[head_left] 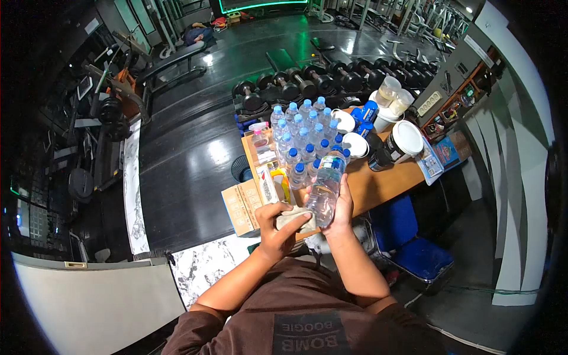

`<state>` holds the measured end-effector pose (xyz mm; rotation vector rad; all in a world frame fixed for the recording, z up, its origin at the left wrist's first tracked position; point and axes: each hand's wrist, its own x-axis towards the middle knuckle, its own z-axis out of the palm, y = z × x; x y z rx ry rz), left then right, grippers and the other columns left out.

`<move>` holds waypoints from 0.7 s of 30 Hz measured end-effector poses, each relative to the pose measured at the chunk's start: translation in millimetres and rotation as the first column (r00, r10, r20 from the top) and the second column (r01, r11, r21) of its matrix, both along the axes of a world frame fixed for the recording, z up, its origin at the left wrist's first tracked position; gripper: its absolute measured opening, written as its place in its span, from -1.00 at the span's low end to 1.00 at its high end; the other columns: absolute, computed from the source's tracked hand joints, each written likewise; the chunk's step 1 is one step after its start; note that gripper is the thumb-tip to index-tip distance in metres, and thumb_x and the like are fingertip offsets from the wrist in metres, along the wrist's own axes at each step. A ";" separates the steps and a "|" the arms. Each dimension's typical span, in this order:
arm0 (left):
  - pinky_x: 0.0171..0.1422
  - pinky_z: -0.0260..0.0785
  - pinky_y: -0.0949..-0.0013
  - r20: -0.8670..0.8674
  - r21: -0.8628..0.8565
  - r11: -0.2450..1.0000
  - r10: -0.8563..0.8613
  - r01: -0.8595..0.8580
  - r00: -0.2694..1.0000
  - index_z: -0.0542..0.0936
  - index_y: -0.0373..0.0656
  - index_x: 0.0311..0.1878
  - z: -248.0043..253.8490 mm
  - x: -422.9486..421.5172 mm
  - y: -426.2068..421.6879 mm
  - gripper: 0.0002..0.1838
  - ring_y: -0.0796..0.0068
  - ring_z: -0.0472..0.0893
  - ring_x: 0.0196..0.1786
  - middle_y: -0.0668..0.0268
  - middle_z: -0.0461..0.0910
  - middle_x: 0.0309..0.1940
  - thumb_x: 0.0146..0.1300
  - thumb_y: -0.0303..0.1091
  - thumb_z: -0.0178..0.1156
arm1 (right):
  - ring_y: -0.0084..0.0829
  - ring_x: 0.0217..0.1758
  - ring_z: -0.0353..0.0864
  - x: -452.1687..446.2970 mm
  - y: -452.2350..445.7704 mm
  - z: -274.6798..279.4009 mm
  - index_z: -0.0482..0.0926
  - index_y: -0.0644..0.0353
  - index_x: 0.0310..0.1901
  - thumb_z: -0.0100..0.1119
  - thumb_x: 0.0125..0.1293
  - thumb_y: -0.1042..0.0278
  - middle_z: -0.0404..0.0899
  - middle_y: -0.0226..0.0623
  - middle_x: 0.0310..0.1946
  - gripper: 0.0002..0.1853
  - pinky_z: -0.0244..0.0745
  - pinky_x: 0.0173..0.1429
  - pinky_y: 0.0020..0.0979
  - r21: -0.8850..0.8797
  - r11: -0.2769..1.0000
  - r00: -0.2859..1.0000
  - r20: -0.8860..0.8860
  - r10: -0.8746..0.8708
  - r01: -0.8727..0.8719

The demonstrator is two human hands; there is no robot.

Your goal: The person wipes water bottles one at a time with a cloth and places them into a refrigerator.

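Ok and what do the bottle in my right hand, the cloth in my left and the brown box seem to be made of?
Bottle: likely clear, glossy plastic; it's see-through with bright highlights.
Cloth: matte fabric, by its soft folds; fibre unclear.
Box: probably matte cardboard, judging by its flat, brown, printed sides.

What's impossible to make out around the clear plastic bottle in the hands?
In the head view:
Held clear plastic bottle: label print, too small.
Crumpled beige cloth: partly hidden by the bare left hand.
Bare right hand: partly hidden by that bottle.
Rear light-blue-capped clear bottles: lower parts, hidden by nearer bottles.
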<state>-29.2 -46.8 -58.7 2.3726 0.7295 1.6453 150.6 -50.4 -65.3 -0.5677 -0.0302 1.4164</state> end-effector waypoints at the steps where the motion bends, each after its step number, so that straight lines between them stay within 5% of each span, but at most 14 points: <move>1: 0.22 0.34 0.21 0.019 -0.053 0.999 0.009 -0.008 1.000 0.81 0.05 0.04 -1.9 -1.4 0.9 -0.46 0.18 0.48 0.11 0.19 0.47 0.03 -0.06 -0.67 0.43 | -0.16 -0.27 0.82 1.7 0.4 -1.0 0.62 0.26 0.09 -0.07 0.55 -0.50 0.78 -0.07 -0.26 -0.21 0.80 -0.15 -0.13 -0.003 1.000 1.000 -0.004 -0.001 0.001; 3: 0.33 0.34 0.18 0.057 -0.184 0.982 0.049 -0.037 0.997 0.72 -0.07 0.14 -5.1 -4.6 3.1 -0.37 0.11 0.49 0.19 0.10 0.42 0.09 -0.03 -0.83 0.23 | -0.21 -0.26 0.83 1.3 -2.7 -2.5 0.62 0.24 0.08 -0.02 0.55 -0.48 0.78 -0.12 -0.19 -0.24 0.81 -0.19 -0.16 -0.056 0.995 0.993 0.091 -0.071 0.077; 5: 0.36 0.34 0.18 0.188 -0.368 0.929 0.028 0.044 0.982 0.71 -0.09 0.19 -4.9 -9.5 7.4 -0.41 0.05 0.48 0.22 0.07 0.40 0.14 0.07 -0.79 0.30 | -0.25 -0.26 0.82 -3.2 -10.3 1.7 0.64 0.21 0.07 0.00 0.55 -0.46 0.77 -0.19 -0.15 -0.27 0.82 -0.18 -0.17 -0.072 0.992 0.985 0.144 -0.091 0.103; 7: 0.42 0.33 0.22 0.239 -0.486 0.862 -0.031 0.147 0.971 0.65 -0.19 0.23 -6.6 -18.1 16.3 -0.63 0.16 0.49 0.25 0.08 0.42 0.20 0.40 -0.66 0.22 | -0.26 -0.26 0.83 -12.7 -17.6 9.0 0.66 0.22 0.09 -0.11 0.62 -0.41 0.76 -0.21 -0.17 -0.28 0.80 -0.27 -0.23 -0.115 0.983 0.965 0.237 -0.111 0.141; 9: 0.45 0.31 0.24 0.331 -0.624 0.715 -0.124 0.316 0.935 0.64 -0.26 0.23 -3.7 -26.9 27.6 -0.73 0.19 0.51 0.26 0.09 0.48 0.19 0.52 -0.52 0.20 | -0.26 -0.27 0.84 -24.2 -24.1 6.5 0.60 0.16 0.19 -0.03 0.62 -0.36 0.75 -0.22 -0.16 -0.35 0.80 -0.29 -0.23 -0.084 0.977 0.948 0.271 -0.165 0.194; 12: 0.46 0.29 0.27 0.364 -0.683 0.599 -0.216 0.418 0.906 0.63 -0.31 0.21 -8.1 -42.3 43.2 -0.73 0.24 0.53 0.27 0.12 0.55 0.15 0.58 -0.40 0.19 | -0.33 -0.26 0.80 -51.8 -31.7 14.6 0.30 0.04 0.42 0.20 0.61 -0.03 0.64 -0.26 -0.14 -0.46 0.76 -0.27 -0.31 0.046 0.955 0.826 0.491 -0.276 0.292; 21: 0.40 0.34 0.33 0.441 -0.749 0.267 -0.482 0.606 0.757 0.62 -0.29 0.21 -8.4 -104.9 87.8 -0.71 0.39 0.56 0.21 0.23 0.60 0.10 0.63 -0.29 0.19 | -0.24 -0.18 0.80 -148.3 -60.7 11.9 -0.09 -0.08 0.70 0.11 0.64 0.25 0.60 -0.12 0.01 -0.24 0.81 -0.21 -0.21 0.134 0.865 0.598 0.671 -0.438 0.483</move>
